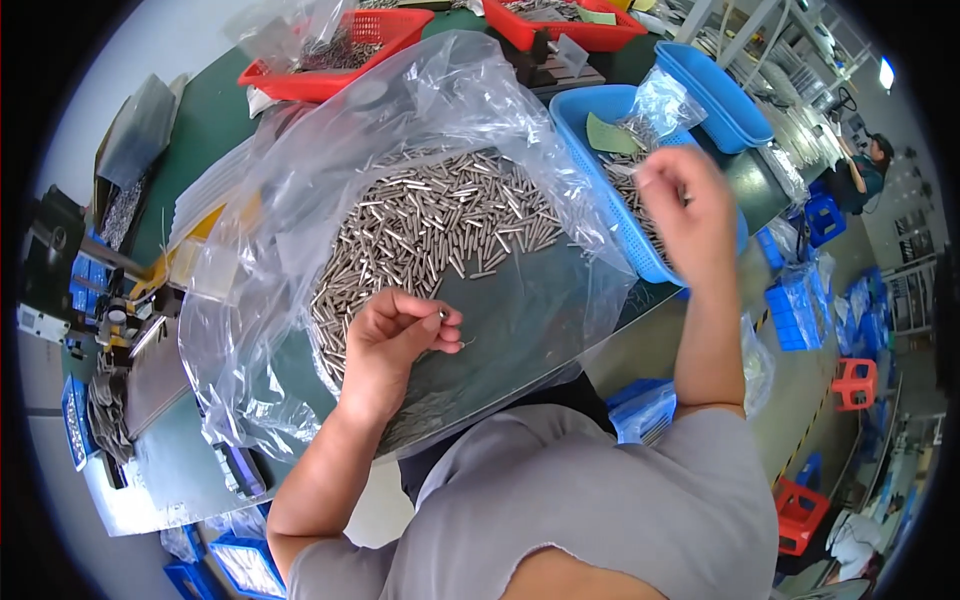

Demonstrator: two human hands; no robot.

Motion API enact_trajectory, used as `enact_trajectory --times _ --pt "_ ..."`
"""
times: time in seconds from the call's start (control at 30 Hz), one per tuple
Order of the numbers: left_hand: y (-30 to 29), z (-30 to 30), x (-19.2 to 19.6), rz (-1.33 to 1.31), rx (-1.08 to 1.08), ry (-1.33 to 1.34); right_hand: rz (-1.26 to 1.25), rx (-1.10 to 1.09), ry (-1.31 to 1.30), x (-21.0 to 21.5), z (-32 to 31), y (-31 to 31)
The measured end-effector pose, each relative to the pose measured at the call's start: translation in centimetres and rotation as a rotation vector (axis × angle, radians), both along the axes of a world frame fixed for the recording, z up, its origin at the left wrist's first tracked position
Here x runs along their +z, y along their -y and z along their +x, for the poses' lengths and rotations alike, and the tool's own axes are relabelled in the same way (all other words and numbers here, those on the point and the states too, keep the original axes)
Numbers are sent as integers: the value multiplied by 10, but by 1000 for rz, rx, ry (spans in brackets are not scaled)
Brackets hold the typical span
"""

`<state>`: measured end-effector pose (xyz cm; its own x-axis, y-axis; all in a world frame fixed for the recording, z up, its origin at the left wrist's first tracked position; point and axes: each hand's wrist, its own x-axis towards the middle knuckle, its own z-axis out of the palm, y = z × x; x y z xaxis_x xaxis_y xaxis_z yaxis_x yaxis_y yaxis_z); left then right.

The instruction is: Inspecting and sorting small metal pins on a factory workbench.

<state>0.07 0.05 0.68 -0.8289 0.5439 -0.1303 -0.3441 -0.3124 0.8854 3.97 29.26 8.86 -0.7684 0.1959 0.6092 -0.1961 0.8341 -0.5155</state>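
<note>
A large heap of small metal pins (420, 215) lies on a clear plastic bag (500, 75) spread over the table. At the near edge of the heap, my left hand (390, 345) is closed in a pinch on a small metal pin (443, 315), seen nearly end-on. My right hand (695, 205) is raised above the blue basket (565, 110) on the right, its fingers curled in and slightly blurred. Whatever those fingers hold, if anything, cannot be made out. More metal parts, a green slip (608, 135) and a clear bag (665, 103) are inside that basket.
Two red baskets (415, 28) (600, 38) of metal parts stand at the back of the green table (215, 130). Another blue basket (715, 95) sits at the far right. Tools and a bin line the left. Red stools (853, 385) and a person (868, 175) are off to the right.
</note>
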Motion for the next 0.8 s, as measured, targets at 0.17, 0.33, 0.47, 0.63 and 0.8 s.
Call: enact_trajectory --times 0.17,0.33,0.47,0.63,0.8 --pt "-2 -5 2 16 -18 -19 557 -128 7 1 -11 -43" --pt "0 -7 -3 28 -2 -2 104 169 105 -14 -7 40" --pt "1 -7 -3 30 -11 0 257 487 301 -54 -26 68" --pt "1 -7 4 38 32 45 406 535 324 -75 -39 79" --pt "4 -10 2 83 108 93 120 567 361 -63 -36 82"
